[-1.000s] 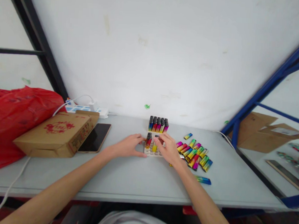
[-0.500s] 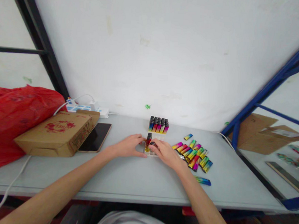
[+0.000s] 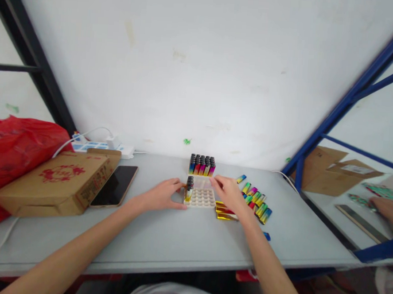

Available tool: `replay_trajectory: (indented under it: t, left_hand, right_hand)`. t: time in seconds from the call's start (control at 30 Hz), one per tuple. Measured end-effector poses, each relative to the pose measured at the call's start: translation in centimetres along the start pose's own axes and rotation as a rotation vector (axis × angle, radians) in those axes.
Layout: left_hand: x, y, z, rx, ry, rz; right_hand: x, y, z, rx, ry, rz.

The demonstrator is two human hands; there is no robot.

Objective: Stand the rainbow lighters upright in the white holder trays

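A pale tray [image 3: 202, 198] with rows of holes lies in front of me, with a short row of lighters [image 3: 189, 189] upright along its left side. My left hand [image 3: 165, 192] curves round the tray's left edge, thumb at the near corner and fingers by the lighters. At the far right corner is my right hand [image 3: 226, 191], fingers bent together; whatever they may hold is hidden. Beneath and beside its wrist lie loose metallic multicoloured lighters [image 3: 255, 197], and gold ones [image 3: 224, 214] rest close to the tray.
Behind the tray stands a filled block of lighters [image 3: 202, 166]. On the left are a cardboard box [image 3: 58, 174], a phone [image 3: 116, 186], a red bag [image 3: 23, 149] and a power strip [image 3: 128, 151]. Blue frame bars [image 3: 334, 115] rise at right; another person's hand [image 3: 390, 212] is beyond.
My right hand has withdrawn from the lighters at the tray's left side to its far right corner, uncovering the holes. My left hand stays at the tray. The view has shifted slightly.
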State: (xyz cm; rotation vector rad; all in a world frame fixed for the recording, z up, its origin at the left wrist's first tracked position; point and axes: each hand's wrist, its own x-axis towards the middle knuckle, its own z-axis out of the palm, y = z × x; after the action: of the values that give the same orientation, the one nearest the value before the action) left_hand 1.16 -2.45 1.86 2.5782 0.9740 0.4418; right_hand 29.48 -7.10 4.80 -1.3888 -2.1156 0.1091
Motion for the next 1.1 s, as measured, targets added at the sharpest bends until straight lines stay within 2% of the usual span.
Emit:
replay_trajectory:
  t: [0.17,0.3,0.4,0.5,0.67,0.77,0.87,0.97,1.03,1.1]
  left_hand:
    - [0.0,0.1,0.0,0.015,-0.013,-0.017]
    - [0.0,0.1,-0.1,0.016,-0.011,-0.013]
    - [0.1,0.1,-0.1,0.017,-0.023,-0.012]
    - [0.1,0.2,-0.1,0.014,-0.025,-0.017]
    - [0.0,0.3,-0.2,0.009,-0.016,-0.020]
    - [0.0,0.4,-0.3,0.027,-0.029,-0.023]
    - [0.0,0.4,-0.3,0.040,-0.035,-0.028]
    - [0.0,0.5,-0.4,0.030,-0.034,-0.032]
    - [-0.1,0.5,-0.4,0.021,-0.027,-0.031]
    - [-0.1,0.6,-0.4,0.016,-0.024,-0.027]
  right_hand:
    - [-2.8,5.2,-4.7,-0.059,0.001,0.128]
    - [-6.9,8.6,-6.6,-0.103,-0.024,0.189]
    - [-9.2,9.0,-6.2,-0.128,-0.070,0.198]
    - [-10.2,8.5,-5.2,-0.145,-0.054,0.227]
    - [-9.9,8.2,-4.3,-0.063,-0.008,0.226]
    - [-9.3,8.0,-4.6,0.013,0.085,0.220]
    - [-7.9,7.1,-4.9,0.279,0.220,0.300]
    - [-5.7,5.6,-5.2,0.805,0.315,0.438]
    - [-3.7,4.6,-5.1,1.074,0.303,0.502]
    - [-1.7,3.8,-4.7,1.173,0.247,0.540]
